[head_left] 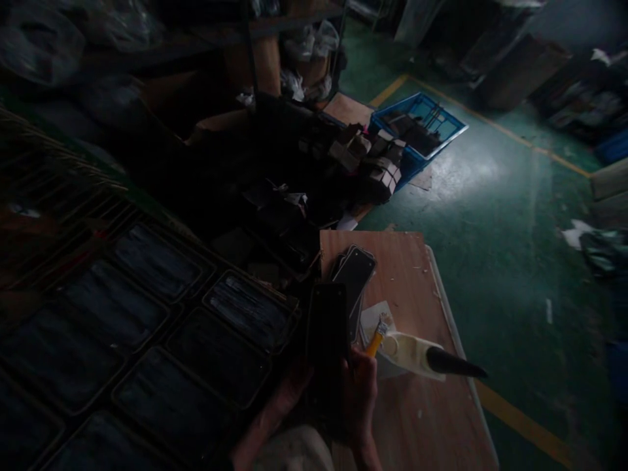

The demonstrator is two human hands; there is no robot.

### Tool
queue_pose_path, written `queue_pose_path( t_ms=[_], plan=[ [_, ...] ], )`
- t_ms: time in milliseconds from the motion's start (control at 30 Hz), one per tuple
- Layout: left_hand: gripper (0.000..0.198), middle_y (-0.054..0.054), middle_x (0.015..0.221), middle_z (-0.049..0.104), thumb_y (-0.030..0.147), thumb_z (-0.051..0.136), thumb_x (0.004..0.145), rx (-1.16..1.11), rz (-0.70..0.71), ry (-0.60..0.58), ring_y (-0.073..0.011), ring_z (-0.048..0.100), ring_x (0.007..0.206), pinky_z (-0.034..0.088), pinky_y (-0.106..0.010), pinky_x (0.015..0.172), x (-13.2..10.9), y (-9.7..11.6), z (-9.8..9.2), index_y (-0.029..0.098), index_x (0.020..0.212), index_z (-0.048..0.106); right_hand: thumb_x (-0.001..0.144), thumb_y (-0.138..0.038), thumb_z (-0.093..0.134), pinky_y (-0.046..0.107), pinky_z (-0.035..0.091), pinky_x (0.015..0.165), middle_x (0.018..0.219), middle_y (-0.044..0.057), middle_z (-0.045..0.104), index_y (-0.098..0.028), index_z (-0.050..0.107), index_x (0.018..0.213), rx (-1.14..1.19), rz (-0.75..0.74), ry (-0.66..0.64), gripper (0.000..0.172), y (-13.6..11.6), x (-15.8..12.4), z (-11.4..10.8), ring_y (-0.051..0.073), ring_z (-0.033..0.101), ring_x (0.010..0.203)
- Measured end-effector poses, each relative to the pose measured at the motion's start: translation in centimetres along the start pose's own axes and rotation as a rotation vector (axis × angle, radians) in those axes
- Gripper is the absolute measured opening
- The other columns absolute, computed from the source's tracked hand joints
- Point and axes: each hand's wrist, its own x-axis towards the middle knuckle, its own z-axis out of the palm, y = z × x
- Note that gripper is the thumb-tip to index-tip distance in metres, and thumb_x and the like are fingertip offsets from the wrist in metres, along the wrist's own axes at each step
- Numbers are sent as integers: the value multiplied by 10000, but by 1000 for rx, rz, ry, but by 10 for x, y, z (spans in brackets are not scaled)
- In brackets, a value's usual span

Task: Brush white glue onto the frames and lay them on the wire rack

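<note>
In the head view, a dark rectangular panel point(328, 327) with rounded corners and small holes near its far end stands out in front of me. My left hand point(293, 384) grips its left side, with the fingers partly lost in shadow. At its right edge, my right hand point(362, 386) is closed around a yellow-handled brush point(376, 339) and also touches the panel. Similar dark panels point(357, 271) lie stacked on the wooden board just beyond. Right of the brush is a pale bottle point(413, 352) with a long black tip, beside a whitish sheet point(375, 314).
The wooden board point(412, 418) has a pale rim on its right. Several dark panels with a streaky sheen point(245, 307) lie in rows at left. A blue crate point(417, 127) and bundled pieces point(385, 167) stand beyond, near shelving point(294, 26). Green floor point(515, 261) extends right.
</note>
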Motion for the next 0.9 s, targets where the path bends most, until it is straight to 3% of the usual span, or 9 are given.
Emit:
queue_pose_path(
  t_ms=[200, 333, 467, 567, 700, 800, 900],
  plan=[
    [529, -101, 1014, 727, 361, 814, 627, 169, 56, -185, -280, 682, 947, 534, -403, 840, 35, 24, 55, 201, 1085, 602, 836, -416, 595, 342, 464, 850, 988, 58, 610, -217, 473, 873, 37, -36, 176, 236, 22, 59, 0, 187, 590, 920],
    [492, -50, 866, 720, 286, 774, 647, 259, 198, -163, -222, 680, 824, 534, -344, 773, 86, 41, 88, 190, 1091, 583, 857, -401, 570, 356, 462, 865, 1003, 69, 609, -199, 515, 983, -9, -76, 245, 244, 32, 109, 1, 194, 589, 943],
    [357, -38, 851, 696, 153, 727, 630, 436, 382, -55, -191, 653, 801, 516, -307, 755, 145, 46, 108, 179, 972, 629, 891, -343, 475, 376, 498, 835, 1083, 109, 628, -175, 509, 1189, -36, -64, 142, 343, 55, 132, -4, 199, 618, 929],
    [291, -11, 783, 636, 71, 668, 643, 673, 476, 57, -159, 612, 718, 504, -287, 706, 172, 38, 109, 188, 907, 633, 893, -284, 418, 411, 510, 862, 1127, 131, 641, -166, 540, 1220, -58, -40, 62, 368, 77, 115, -25, 212, 636, 966],
    [257, -12, 820, 542, 52, 636, 677, 892, 560, 175, -129, 548, 649, 479, -274, 659, 171, 22, 100, 187, 895, 636, 914, -294, 447, 367, 533, 844, 1114, 103, 650, -213, 560, 1276, -102, -3, -44, 388, 84, 64, -80, 200, 641, 980],
    [242, -30, 885, 529, 79, 662, 678, 932, 604, 213, -146, 552, 703, 477, -293, 700, 156, 12, 93, 190, 891, 627, 902, -376, 520, 316, 542, 736, 991, 83, 658, -230, 614, 1224, -206, 93, 11, 365, 74, 31, -120, 192, 649, 849],
    [236, -18, 848, 519, 156, 719, 664, 991, 587, 268, -165, 550, 722, 471, -302, 701, 145, 3, 88, 199, 858, 591, 897, -419, 538, 315, 543, 680, 934, 75, 669, -206, 636, 1152, -147, 202, 145, 347, 70, 16, -141, 182, 650, 740]
  ],
)
